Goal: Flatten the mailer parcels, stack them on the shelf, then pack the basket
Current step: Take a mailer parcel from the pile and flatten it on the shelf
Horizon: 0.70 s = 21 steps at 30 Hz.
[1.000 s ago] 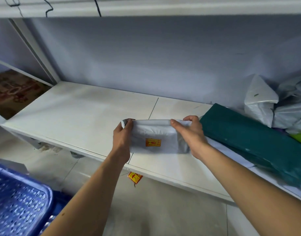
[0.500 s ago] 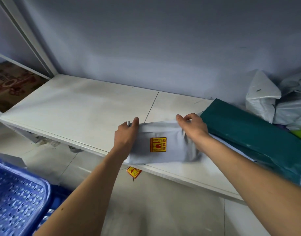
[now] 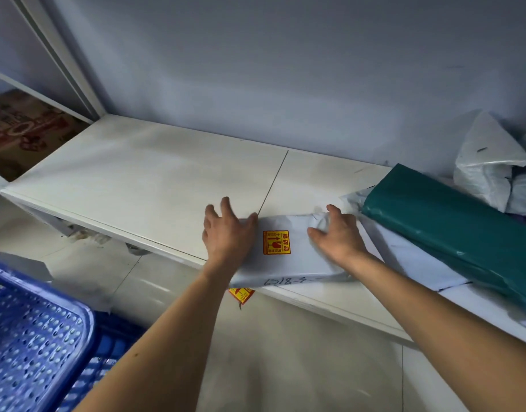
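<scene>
The left hand [image 3: 227, 233] lies open on the left end of the grey mailer [image 3: 291, 263]. Its fingers are spread and nearly straight, and two of them reach past the edge onto the shelf [image 3: 151, 179]. The right hand [image 3: 340, 237] is also open, with the palm down on the right part and the fingers only a little bent over a wrinkle there, so neither hand grips anything. This is the change. One second ago both hands held the parcel by its two ends, with the fingers curled round them and the parcel raised on its edge. Half a second ago it was coming down, and now it lies flat with the hands pressing on top. It seems the step has gone from carrying to flattening, and the parcel is not yet placed on the stack. The mailer rests near the front of the shelf, and its near left corner seems to hang a little over the front edge. Its long axis runs from left to right, almost along that edge, with the right end pointing to the green parcel [image 3: 452, 230] just beside it. The fragile sticker [image 3: 276, 242] faces up between the hands with its print turned sideways, and a handwritten number [image 3: 288, 281] runs along the near long side. Further out, the blue basket [image 3: 32, 346] stands on the floor at the lower left, well apart from the mailer.
</scene>
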Tool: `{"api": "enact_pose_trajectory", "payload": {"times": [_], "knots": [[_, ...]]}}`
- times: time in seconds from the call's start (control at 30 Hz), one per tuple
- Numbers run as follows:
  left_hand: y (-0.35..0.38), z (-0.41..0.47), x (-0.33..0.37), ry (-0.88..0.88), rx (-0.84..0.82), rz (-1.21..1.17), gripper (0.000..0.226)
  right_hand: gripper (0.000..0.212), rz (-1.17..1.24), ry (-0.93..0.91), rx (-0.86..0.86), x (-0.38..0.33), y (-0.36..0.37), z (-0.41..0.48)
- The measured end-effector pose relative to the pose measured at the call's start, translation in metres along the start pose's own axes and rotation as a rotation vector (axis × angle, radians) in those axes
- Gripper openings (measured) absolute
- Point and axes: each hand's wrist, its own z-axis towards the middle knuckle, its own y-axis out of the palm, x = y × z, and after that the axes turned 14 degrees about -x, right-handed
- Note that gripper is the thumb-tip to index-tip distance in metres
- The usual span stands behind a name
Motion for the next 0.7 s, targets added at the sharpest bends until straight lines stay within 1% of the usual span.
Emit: {"api": "enact_pose_trajectory", "payload": {"times": [0.03, 0.07, 0.1, 0.13, 0.2, 0.23, 0.27, 0.33, 0.37, 0.43, 0.53, 0.6, 0.63, 0.7], "knots": [[0.004, -0.002, 0.0, 0.05, 0.03, 0.198, 0.063, 0.068, -0.039, 0.013, -0.001, 0.001, 0.001, 0.0], [0.009, -0.002, -0.001, 0.122, 0.037, 0.344, 0.058, 0.066, -0.097, 0.028, 0.009, 0.001, 0.002, -0.002], [0.015, -0.003, 0.0, 0.205, 0.023, 0.435, 0.053, 0.064, -0.197, 0.029, 0.051, 0.001, 0.002, -0.004], [0.022, -0.003, 0.002, 0.29, 0.001, 0.486, 0.049, 0.062, -0.346, -0.02, 0.127, -0.001, 0.002, -0.006], [0.037, -0.007, 0.009, 0.435, -0.059, 0.527, 0.047, 0.056, -0.61, -0.27, 0.267, -0.006, 0.005, -0.005], [0.043, -0.011, 0.012, 0.485, -0.093, 0.543, 0.051, 0.051, -0.641, -0.403, 0.286, -0.011, 0.01, -0.004], [0.05, -0.015, 0.014, 0.514, -0.128, 0.567, 0.06, 0.048, -0.635, -0.502, 0.254, -0.015, 0.017, -0.005], [0.059, -0.02, 0.012, 0.519, -0.177, 0.648, 0.074, 0.05, -0.533, -0.579, 0.112, -0.024, 0.033, -0.009], [0.061, -0.02, 0.008, 0.512, -0.176, 0.684, 0.075, 0.051, -0.502, -0.586, 0.063, -0.023, 0.039, -0.009], [0.061, -0.018, 0.001, 0.485, -0.16, 0.731, 0.069, 0.053, -0.558, -0.572, 0.046, -0.018, 0.046, -0.007], [0.055, -0.013, -0.001, 0.405, -0.195, 0.69, 0.061, 0.055, -0.551, -0.549, 0.008, -0.007, 0.043, 0.0], [0.049, -0.008, -0.004, 0.397, -0.211, 0.688, 0.058, 0.054, -0.597, -0.526, -0.026, -0.004, 0.039, 0.0], [0.045, -0.007, -0.008, 0.416, -0.217, 0.71, 0.059, 0.059, -0.639, -0.5, -0.039, -0.004, 0.039, -0.001], [0.04, -0.005, -0.017, 0.474, -0.222, 0.756, 0.068, 0.078, -0.724, -0.467, -0.05, -0.003, 0.039, -0.003]]}}
